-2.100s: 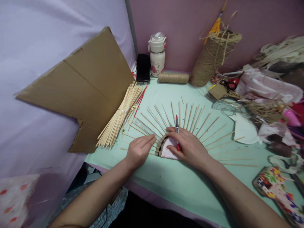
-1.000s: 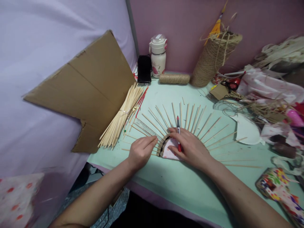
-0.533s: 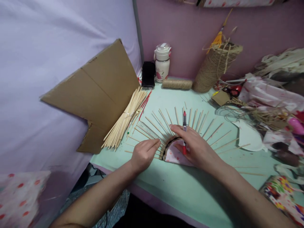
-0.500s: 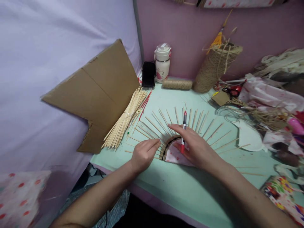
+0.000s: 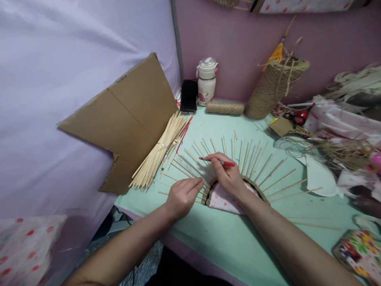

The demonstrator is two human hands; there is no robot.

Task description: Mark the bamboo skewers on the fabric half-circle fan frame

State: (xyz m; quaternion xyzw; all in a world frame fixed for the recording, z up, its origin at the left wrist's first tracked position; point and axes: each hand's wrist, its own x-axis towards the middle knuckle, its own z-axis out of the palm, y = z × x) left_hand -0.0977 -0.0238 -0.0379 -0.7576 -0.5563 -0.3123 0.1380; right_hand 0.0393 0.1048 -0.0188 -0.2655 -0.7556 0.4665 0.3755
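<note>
A half-round piece lies on the table, made of white cloth with red dots and edged with twine and a black band. Thin wooden sticks fan out from its curved edge. My right hand is closed around a red pen, its tip pointing left above the sticks. My left hand rests at the left end of the fan, fingers pressed together; what lies under the fingertips is hidden. A clear ruler lies among the left sticks, just beyond that hand.
A bundle of sticks leans by a cardboard sheet on the left. At the back stand a white bottle, a twine roll and a large twine cone. Scraps and a protractor crowd the right.
The pen has turned from upright to nearly level, and my right hand now grips it for writing, slightly farther left. My left hand has stayed almost in place.
</note>
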